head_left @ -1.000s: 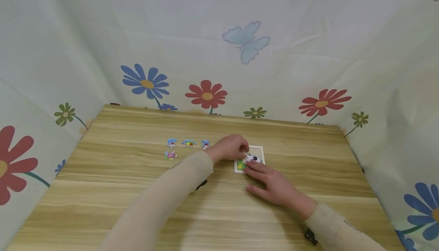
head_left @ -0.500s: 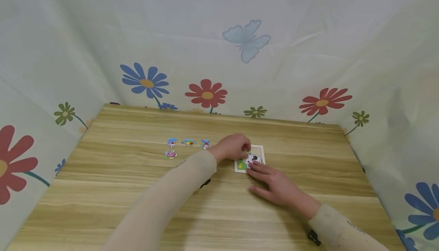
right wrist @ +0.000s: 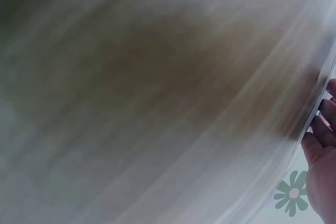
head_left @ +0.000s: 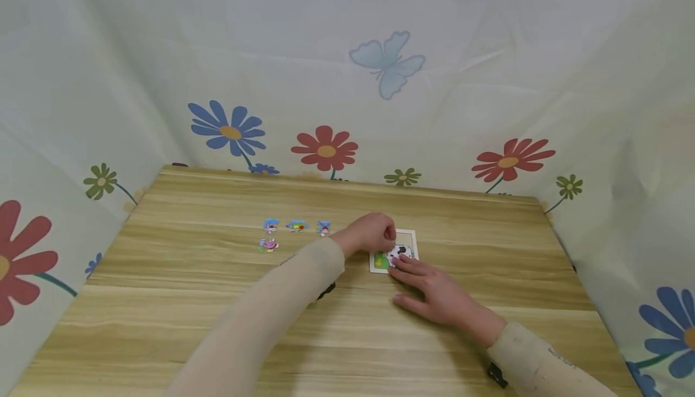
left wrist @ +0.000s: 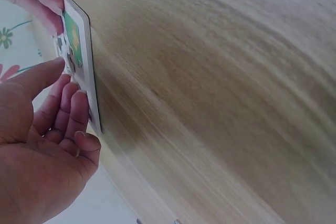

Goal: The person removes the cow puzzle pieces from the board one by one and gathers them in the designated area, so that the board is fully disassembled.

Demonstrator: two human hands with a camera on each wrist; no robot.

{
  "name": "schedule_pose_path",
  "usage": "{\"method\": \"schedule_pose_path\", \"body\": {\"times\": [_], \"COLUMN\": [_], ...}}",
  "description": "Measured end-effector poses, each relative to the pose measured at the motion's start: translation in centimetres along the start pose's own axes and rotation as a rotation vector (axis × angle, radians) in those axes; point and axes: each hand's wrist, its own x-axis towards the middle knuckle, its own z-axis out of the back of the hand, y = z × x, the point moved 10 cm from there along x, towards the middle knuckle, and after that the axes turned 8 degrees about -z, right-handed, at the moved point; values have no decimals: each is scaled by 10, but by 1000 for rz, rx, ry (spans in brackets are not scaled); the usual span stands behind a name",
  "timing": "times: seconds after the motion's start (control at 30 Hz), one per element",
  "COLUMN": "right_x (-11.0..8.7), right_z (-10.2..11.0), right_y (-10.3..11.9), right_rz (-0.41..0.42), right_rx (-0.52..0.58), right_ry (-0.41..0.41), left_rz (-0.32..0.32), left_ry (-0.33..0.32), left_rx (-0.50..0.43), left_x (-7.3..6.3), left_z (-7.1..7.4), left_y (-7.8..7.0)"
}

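Note:
A small jigsaw puzzle board [head_left: 415,240] with a pale frame lies on the wooden table. White-and-black cow pieces [head_left: 402,251] and a green part show in its lower half. At its left side my left hand [head_left: 372,232] bends over it, fingers curled. The left wrist view shows this hand's [left wrist: 44,150] thumb and forefinger meeting at a white puzzle piece [left wrist: 69,67] on the board, mostly covered by the fingertips. My right hand [head_left: 434,291] has its fingers extended, their tips on the cow picture at the near right. In the right wrist view only part of the right hand [right wrist: 321,153] shows.
Several loose puzzle pieces lie left of the board: blue-topped ones [head_left: 271,225], [head_left: 297,226], [head_left: 324,228] in a row and a pink one [head_left: 268,245] below. Behind the wooden table [head_left: 136,300] hangs a flowered curtain [head_left: 347,71].
The right hand's fingertips have slid slightly toward the right, uncovering more of the cow picture. The left hand stays almost in place at the board's left side.

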Motion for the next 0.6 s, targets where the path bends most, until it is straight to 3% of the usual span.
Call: {"method": "schedule_pose_path", "body": {"times": [0.27,0.6], "right_x": [1,1], "right_z": [-4,-5], "right_y": [-3,-4], "right_rz": [-27,-23], "right_rx": [30,28], "right_ry": [29,31], "left_rz": [18,83], "left_ry": [-39,-106], "left_rx": [-39,-125], "left_x": [-2,-6], "left_z": [1,3], "left_y": [1,4]}}
